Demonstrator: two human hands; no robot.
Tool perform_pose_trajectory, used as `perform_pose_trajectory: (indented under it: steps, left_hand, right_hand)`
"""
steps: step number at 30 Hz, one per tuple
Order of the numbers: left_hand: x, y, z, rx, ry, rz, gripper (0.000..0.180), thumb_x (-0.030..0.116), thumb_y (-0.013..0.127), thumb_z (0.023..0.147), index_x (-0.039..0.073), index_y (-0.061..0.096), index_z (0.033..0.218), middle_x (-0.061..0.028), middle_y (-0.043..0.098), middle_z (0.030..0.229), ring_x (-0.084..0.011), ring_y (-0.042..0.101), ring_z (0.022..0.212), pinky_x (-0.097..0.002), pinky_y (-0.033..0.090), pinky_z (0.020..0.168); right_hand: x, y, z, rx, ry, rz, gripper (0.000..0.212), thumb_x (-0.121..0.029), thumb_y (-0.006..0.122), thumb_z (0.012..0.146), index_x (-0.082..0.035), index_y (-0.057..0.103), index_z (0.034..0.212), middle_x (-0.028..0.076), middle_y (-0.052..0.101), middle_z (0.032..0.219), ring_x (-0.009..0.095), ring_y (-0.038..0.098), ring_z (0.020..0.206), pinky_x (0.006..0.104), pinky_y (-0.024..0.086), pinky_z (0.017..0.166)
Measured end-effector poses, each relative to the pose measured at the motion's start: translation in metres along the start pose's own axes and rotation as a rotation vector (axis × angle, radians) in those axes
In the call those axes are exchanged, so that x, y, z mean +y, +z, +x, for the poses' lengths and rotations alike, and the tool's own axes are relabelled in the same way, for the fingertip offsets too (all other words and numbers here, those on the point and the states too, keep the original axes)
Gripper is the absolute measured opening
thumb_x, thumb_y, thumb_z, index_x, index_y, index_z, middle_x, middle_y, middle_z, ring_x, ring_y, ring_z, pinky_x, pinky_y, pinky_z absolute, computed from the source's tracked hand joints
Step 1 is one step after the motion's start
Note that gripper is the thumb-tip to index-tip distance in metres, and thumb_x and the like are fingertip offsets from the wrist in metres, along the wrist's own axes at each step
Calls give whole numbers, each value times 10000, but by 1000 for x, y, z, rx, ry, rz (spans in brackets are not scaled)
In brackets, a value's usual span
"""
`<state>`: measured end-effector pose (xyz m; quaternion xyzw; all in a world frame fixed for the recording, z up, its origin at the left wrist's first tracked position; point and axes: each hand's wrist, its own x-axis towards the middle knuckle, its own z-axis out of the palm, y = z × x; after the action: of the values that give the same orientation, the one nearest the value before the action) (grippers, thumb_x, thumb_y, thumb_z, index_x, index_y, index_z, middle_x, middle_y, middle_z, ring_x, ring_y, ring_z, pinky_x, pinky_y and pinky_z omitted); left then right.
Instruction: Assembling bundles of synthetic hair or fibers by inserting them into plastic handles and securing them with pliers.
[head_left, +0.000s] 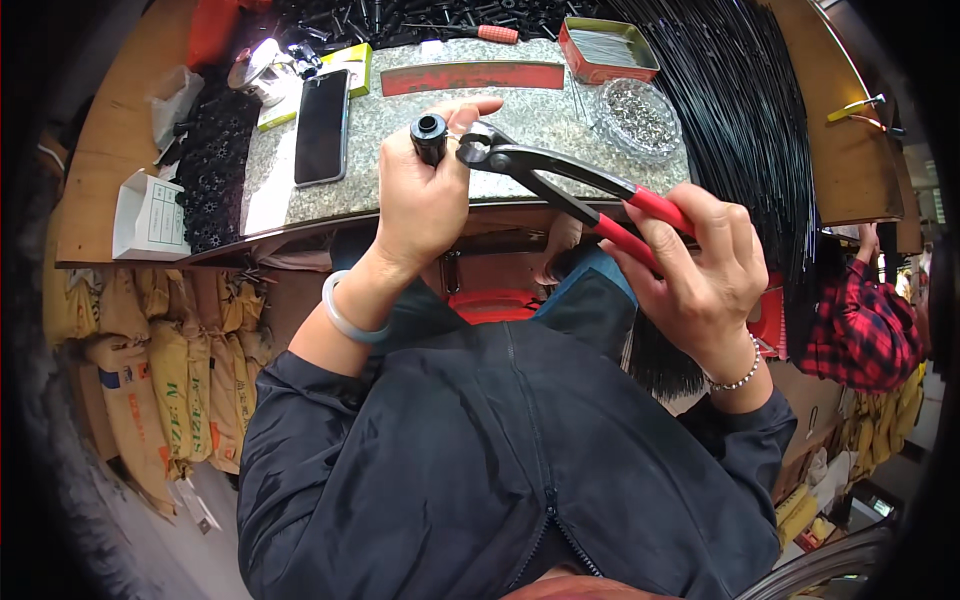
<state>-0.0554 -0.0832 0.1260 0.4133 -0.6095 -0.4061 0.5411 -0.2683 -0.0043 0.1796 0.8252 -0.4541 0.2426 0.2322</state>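
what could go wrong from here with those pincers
The head of the red-handled pincers sits right beside the thumb of the left hand, so a slip might nip skin. The black tubular part, upright in that hand's grip, could twist or drop if the hold loosens. The open glass dish of small metal pieces stands near the pincers, so a careless swing might scatter them.
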Motion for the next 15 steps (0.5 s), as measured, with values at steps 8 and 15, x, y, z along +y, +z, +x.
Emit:
perform_pose_trajectory:
  steps: [8, 15]
  left_hand:
    - [13, -7, -13, -125, 33, -19, 384, 273, 444, 955, -62, 592, 1069, 95, 382, 530, 17, 299, 460, -184, 189, 419]
    - [17, -5, -16, -151, 5, -15, 293, 242, 484, 941, 5, 639, 1019, 65, 442, 548, -15, 362, 538, -199, 298, 484]
  right_hand:
    - [13, -2, -10, -913, 600, 1448, 313, -272, 628, 838, 7, 498, 786, 124, 619, 667, 187, 606, 520, 247, 461, 452]
    - [-16, 16, -28, -741, 468, 1222, 554, -89, 689, 744, -17, 369, 1191, 98, 570, 892, 182, 574, 680, 280, 465, 580]
